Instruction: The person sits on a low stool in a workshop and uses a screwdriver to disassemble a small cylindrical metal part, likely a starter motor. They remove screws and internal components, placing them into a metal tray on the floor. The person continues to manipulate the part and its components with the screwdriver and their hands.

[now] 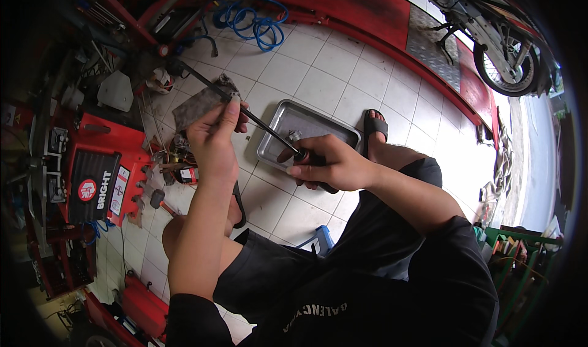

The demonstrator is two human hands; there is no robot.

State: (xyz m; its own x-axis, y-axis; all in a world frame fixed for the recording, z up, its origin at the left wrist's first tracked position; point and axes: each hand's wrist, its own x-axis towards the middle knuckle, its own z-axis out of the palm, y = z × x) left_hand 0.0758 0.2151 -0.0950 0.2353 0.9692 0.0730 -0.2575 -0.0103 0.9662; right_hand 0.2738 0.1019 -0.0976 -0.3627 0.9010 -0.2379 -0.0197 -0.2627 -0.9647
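Observation:
A long, thin, dark-shafted screwdriver runs slantwise between my hands. My right hand is wrapped round its dark handle above the metal tray's near side. Further up the shaft, my left hand pinches it with thumb and fingers. Next to those fingers is a stained grey cloth; whether the hand grips it too, I cannot tell. The shaft's far end reaches toward a black object at the upper left, and its tip is hard to make out. On the floor sits the shallow metal tray, holding a small metal part.
A coiled blue hose lies on the tiles beyond my hands. A red motorcycle lift bears a motorcycle at the upper right. Leftward stand a red machine and a hammer. A blue object lies between my legs.

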